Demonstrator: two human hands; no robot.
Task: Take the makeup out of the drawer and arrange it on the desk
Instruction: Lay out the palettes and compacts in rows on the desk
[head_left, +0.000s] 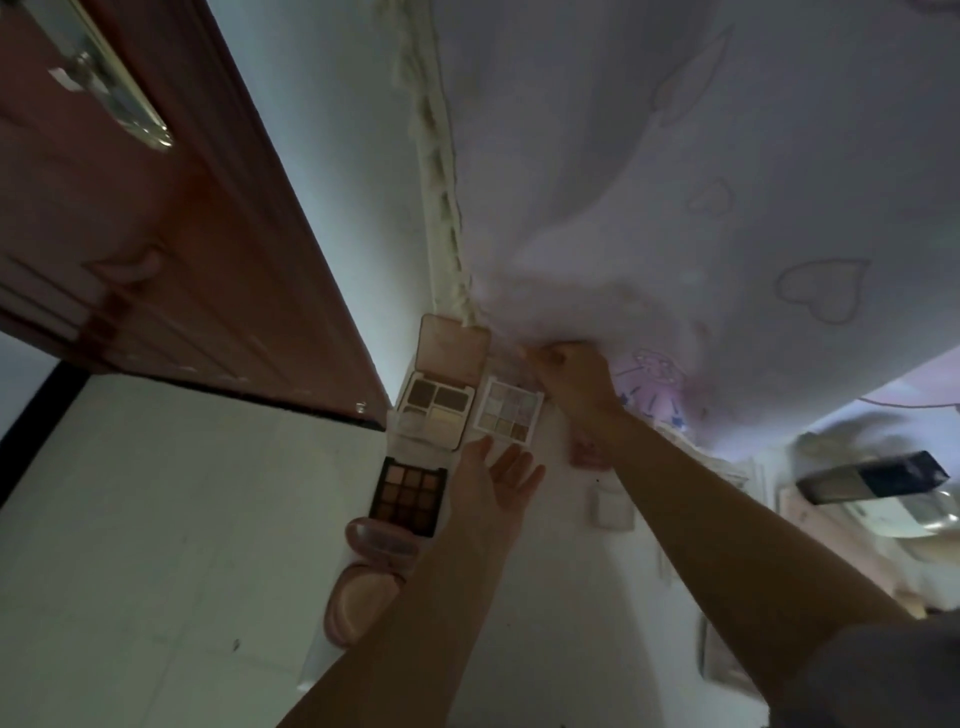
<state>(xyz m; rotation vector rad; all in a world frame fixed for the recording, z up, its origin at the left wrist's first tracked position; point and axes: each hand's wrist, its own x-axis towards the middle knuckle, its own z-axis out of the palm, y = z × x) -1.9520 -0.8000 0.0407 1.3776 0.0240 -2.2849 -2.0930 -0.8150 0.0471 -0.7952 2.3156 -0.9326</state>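
Several open makeup palettes lie on the white desk (545, 597). A pink-lidded brown palette (439, 397) lies farthest away, with a pastel eyeshadow palette (509, 413) to its right. Nearer lie a dark nine-pan palette (408, 493) and an open round pink compact (363, 582). My left hand (493, 483) hovers with straight fingers just below the pastel palette, holding nothing. My right hand (569, 371) has its fingers curled at the top edge of the pastel palette, under the hanging cloth; what it pinches is unclear.
A pale cloth with heart prints (727, 208) hangs over the far side of the desk. A brown door (156, 234) stands at the left. A small pink item (589, 452) and a white square item (613, 512) lie right of the palettes. A dark box (878, 475) is at the far right.
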